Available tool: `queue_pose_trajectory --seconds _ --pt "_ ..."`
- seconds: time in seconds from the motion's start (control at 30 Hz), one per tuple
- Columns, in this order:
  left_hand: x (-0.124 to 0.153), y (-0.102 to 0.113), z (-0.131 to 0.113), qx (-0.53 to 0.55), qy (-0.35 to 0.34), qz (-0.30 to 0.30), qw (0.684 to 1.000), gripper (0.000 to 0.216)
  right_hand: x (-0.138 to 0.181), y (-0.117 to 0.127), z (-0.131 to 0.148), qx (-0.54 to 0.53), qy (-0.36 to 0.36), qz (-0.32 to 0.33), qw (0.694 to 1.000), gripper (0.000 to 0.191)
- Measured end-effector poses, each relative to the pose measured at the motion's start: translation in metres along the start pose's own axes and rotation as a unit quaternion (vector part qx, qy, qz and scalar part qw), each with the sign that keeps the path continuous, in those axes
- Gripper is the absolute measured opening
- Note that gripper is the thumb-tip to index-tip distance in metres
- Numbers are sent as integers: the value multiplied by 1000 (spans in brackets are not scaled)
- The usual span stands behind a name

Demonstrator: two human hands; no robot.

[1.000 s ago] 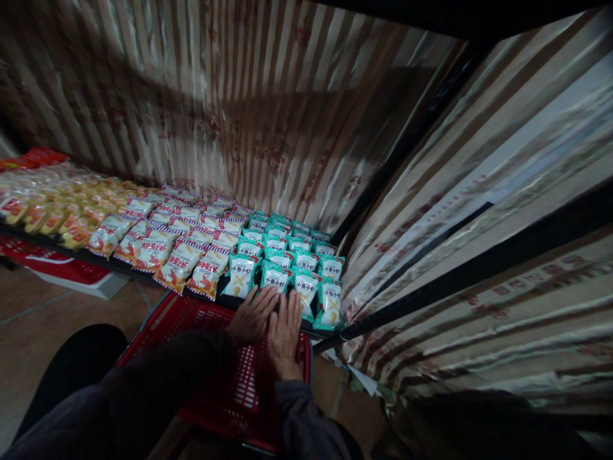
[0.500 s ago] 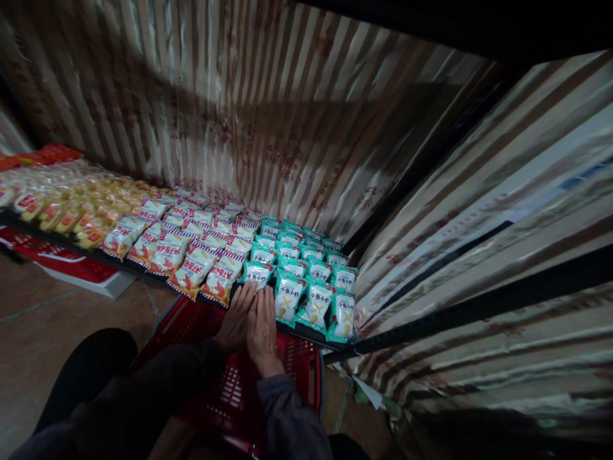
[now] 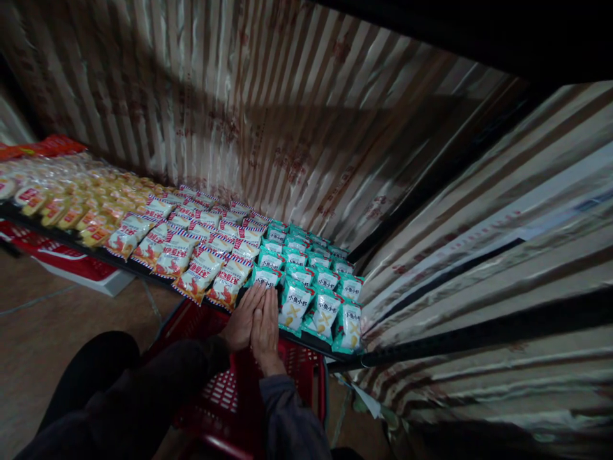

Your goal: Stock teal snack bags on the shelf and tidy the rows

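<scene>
Striped sheeting (image 3: 306, 96), printed with reddish marks, covers the back and the right side. In front of it runs a long black shelf (image 3: 143, 275), slanting down toward the right, where a black bar (image 3: 431, 342) meets its front corner. A red basket (image 3: 304, 370) with slotted walls sits below the shelf's front edge, under the person's forearms. Three kinds of packets fill the shelf in rows: yellow packets (image 3: 110, 198) at left, white packets (image 3: 197, 273) with striped edges in the middle, and teal-edged packets (image 3: 323, 313) at right. The left hand (image 3: 242, 322) and right hand (image 3: 265, 332) lie side by side, touching each other — fingers straight, each hand's own fingers close together. Their fingertips reach the lower part of the front-left teal packet (image 3: 265, 276), which leans just beside the white ones; whether they press on it, I cannot tell — its lower end is hidden.
</scene>
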State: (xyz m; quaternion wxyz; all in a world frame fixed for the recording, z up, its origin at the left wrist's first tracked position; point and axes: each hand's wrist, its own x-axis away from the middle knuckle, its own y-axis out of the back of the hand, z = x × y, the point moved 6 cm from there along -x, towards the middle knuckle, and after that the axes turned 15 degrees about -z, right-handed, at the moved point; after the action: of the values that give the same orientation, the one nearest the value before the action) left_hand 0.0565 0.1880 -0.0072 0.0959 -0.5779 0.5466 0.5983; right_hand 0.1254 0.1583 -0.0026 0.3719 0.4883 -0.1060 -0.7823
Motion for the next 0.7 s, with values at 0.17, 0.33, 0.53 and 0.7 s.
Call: queue_pose_trajectory --seconds 0.17,0.33,0.53,0.7 --pt "-3 6 0 -12 -28 -7 1000 57 0 5 5 2 2 -13 1000 55" --pt "-2 17 -2 -36 -42 -15 998 56 1 8 14 -2 31 -10 999 56" --pt "7 46 10 -80 -17 -49 995 56 10 2 41 -32 61 17 997 56" --pt "15 92 49 -136 54 -100 984 66 15 -18 63 -35 80 50 995 55"
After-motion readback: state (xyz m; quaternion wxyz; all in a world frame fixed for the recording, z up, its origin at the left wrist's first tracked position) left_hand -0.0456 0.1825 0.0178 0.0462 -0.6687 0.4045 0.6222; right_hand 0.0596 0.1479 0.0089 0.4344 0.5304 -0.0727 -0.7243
